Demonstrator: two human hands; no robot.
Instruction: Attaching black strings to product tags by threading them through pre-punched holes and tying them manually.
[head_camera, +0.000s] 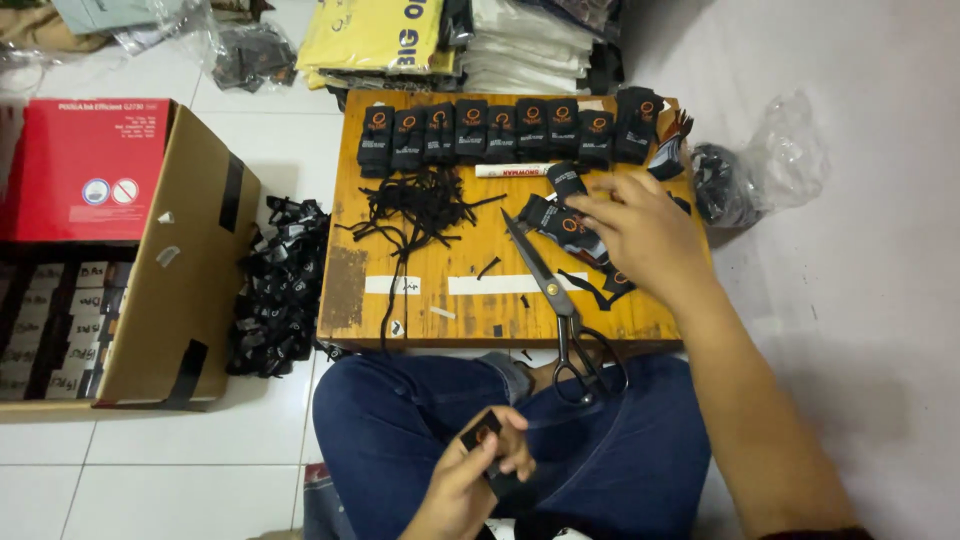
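My left hand (478, 466) is down over my lap, closed around a small stack of black woven labels (484, 432) with an orange mark. My right hand (640, 232) reaches out over the low wooden table (440, 285), its fingers resting on a strip of black labels (560, 222) that lies across the table's right half. Black-handled scissors (560, 310) lie just left of that hand, blades pointing away, handles hanging over the near edge. A row of bundled black labels (500, 130) lines the table's far edge.
A tangle of black threads (420, 205) lies mid-table, with a white marker (512, 171) behind it. A cardboard box (150, 260) with a red lid stands at the left, a heap of black labels (280, 290) beside it. Plastic bags (750, 175) lie at the right, folded cloth at the back.
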